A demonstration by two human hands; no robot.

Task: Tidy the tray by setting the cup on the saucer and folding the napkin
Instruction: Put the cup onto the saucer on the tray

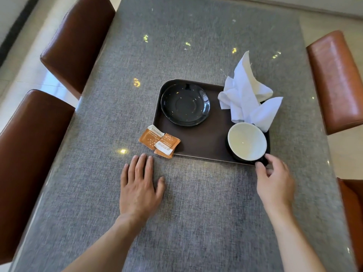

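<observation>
A dark brown tray (204, 140) lies on the grey table. A black saucer (185, 104) sits bare in the tray's far left corner. A cup (246, 141), black outside and white inside, stands upright in the near right corner. Crumpled behind the cup, a white napkin (246, 95) hangs over the tray's far right edge. My right hand (274, 180) reaches the cup's dark handle, thumb and fingers curled around it. My left hand (140, 188) rests flat on the table, fingers spread, in front of the tray's left corner.
Two torn orange sachets (159, 142) lie at the tray's near left corner, one partly on its rim. Brown leather chairs (31, 154) line the left side, orange-brown ones (336, 79) the right. The grey tabletop (196, 213) stretches toward me.
</observation>
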